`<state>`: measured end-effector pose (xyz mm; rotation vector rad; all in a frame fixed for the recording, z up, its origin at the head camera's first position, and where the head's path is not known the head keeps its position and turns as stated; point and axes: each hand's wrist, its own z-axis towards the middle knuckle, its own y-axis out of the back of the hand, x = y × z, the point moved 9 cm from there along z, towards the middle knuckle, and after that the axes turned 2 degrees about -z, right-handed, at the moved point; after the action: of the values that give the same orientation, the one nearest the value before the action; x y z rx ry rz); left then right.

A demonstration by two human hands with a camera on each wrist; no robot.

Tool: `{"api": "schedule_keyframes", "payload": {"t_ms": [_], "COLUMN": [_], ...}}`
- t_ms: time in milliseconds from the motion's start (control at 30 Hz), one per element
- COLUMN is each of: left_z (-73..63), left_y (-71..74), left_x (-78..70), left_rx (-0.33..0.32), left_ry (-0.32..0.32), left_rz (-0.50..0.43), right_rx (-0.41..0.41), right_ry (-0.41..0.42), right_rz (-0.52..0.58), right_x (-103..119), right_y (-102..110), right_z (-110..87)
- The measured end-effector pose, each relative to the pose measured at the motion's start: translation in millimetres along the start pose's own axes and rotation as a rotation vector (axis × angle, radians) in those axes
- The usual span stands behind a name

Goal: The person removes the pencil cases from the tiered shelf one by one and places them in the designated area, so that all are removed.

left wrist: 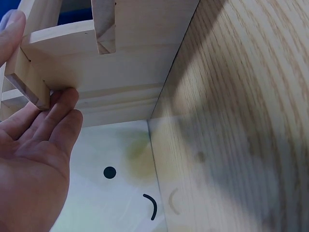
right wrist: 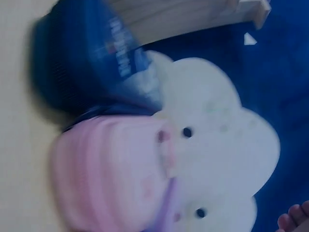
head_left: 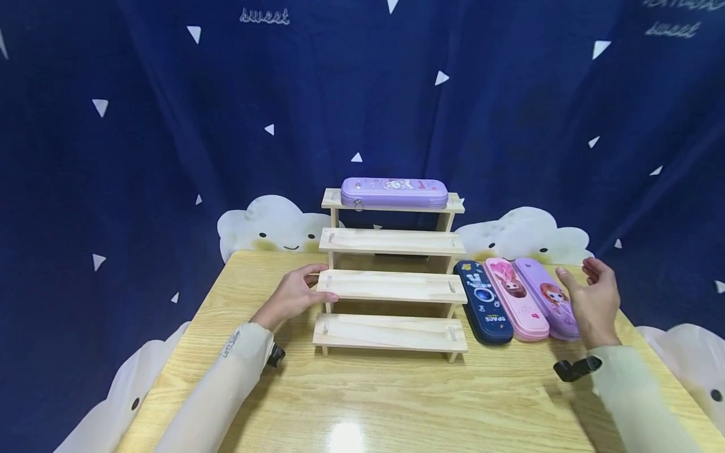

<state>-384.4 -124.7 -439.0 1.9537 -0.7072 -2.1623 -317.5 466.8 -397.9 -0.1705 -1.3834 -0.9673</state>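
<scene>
A four-step wooden display rack (head_left: 391,331) stands in the middle of the table. My left hand (head_left: 293,294) grips the left end of its second step from the bottom, thumb above and fingers curled behind; the left wrist view shows the fingers (left wrist: 60,113) around the board's end. A lilac pencil case (head_left: 396,194) with a zip pull lies on the top step. Right of the rack lie a navy space pencil case (head_left: 483,302), a pink pencil case (head_left: 515,299) and a purple pencil case (head_left: 548,299). Near the purple one my right hand (head_left: 596,305) hovers with loosely bent fingers, holding nothing.
The wooden table (head_left: 368,396) reaches back to a dark blue curtain (head_left: 283,82) with white triangles. White smiling clouds (head_left: 272,220) decorate the curtain's lower part. The right wrist view is blurred.
</scene>
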Motion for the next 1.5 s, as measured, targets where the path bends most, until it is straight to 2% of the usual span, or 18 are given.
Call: {"api": "schedule_keyframes", "payload": {"t_ms": [267,400,500,633,833,867,1067,1333,1500], "left_z": [1.3,1.8,1.3,-0.1,0.0,0.1,0.1,0.1,0.1], "left_y": [1.3,1.3,0.2,-0.5,0.2,0.4,-0.8,0.3,0.2], "left_x": [0.2,0.9,1.6,1.6,1.3,1.4,2.6,0.9,2.4], "left_rx": [0.005,0.009,0.008,0.003,0.000,-0.001,0.005,-0.010,-0.006], "left_ry": [0.007,0.009,0.010,0.013,0.015,0.013,0.010,0.007,0.014], "left_rz": [-0.005,-0.029,-0.041,-0.024,-0.013,-0.012,-0.018,0.001,-0.017], "right_rx": [0.046,0.115,0.168,0.251,0.369,0.382,0.444,0.493,0.570], "right_ry": [0.130,0.193,0.238,0.320,0.375,0.383,0.419,0.477,0.476], "right_rz": [0.187,0.341,0.516,0.614,0.475,0.430,0.322,0.270,0.221], "right_x": [68,98,118,144,177,183,206,226,233], "right_y": [-4,-10,-16,-25,-43,-47,-65,-88,-106], "right_z": [11.7,20.8,25.4,28.2,28.4,28.1,24.9,20.8,16.5]}}
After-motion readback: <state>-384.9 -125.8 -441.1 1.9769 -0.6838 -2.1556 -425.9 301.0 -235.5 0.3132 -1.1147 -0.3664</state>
